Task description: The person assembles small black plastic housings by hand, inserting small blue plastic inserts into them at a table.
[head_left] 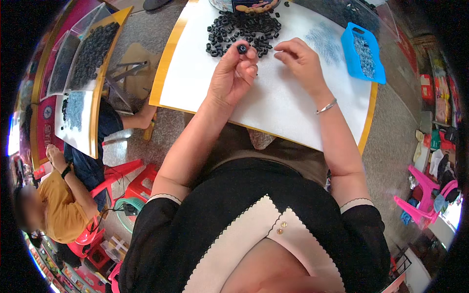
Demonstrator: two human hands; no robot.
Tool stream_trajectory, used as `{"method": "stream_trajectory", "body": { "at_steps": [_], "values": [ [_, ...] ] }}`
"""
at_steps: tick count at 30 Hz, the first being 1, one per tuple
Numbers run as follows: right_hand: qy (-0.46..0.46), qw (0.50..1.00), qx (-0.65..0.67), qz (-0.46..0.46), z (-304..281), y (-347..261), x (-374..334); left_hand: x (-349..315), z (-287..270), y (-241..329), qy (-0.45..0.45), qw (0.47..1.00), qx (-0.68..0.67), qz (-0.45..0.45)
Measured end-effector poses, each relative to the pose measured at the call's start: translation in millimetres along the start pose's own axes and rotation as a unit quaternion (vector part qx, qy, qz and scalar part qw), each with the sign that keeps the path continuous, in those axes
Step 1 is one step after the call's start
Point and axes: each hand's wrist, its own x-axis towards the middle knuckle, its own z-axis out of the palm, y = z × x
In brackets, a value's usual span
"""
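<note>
At a white-topped bench (188, 73), one small black part (242, 49) is held in the left hand (236, 66), pinched between thumb and fingers in front of the pile's 6 o'clock edge. The single part shows its round end to the camera, its long axis seeming to run nearly along the line of sight; its exact tilt cannot be told. The right hand (289, 51), loosely parted, thumb a little apart from the curved fingers, reaches toward 10 o'clock, near the part but not touching it; one bracelet (326, 106) rings its wrist.

From mid-bench, one pile (239, 30) of black parts, too heaped to count, lies at 11 o'clock, with one tub (244, 5) just beyond. One patch of pale bits (323, 41) spreads at 2 o'clock, uncountable; one blue tray (375, 75), holding more such bits, sits near 3 o'clock. Well apart at 9 o'clock stands a second bench (87, 142) carrying black parts and pale bits; one co-worker (66, 207) sits at 8 o'clock.
</note>
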Motion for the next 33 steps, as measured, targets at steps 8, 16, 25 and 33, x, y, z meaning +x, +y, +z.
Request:
{"method": "stream_trajectory", "body": {
  "at_steps": [8, 16, 25, 33],
  "values": [
    [-0.102, 0.945, -0.216, -0.224, 17, -25, -10, 4, -2, 10, 0.029, 0.997, 0.035, 0.055],
    [-0.094, 0.973, -0.132, -0.162, 22, -18, -11, 6, -5, 8, 0.062, 0.988, 0.13, 0.054],
    [-0.027, 0.952, 0.282, 0.117, 1, -32, -4, 5, -2, -2, 0.096, 0.962, 0.256, 0.021],
    [-0.031, 0.959, 0.273, 0.07, 7, -36, -9, 6, 2, -5, 0.095, 0.959, 0.268, 0.011]
  ]
}}
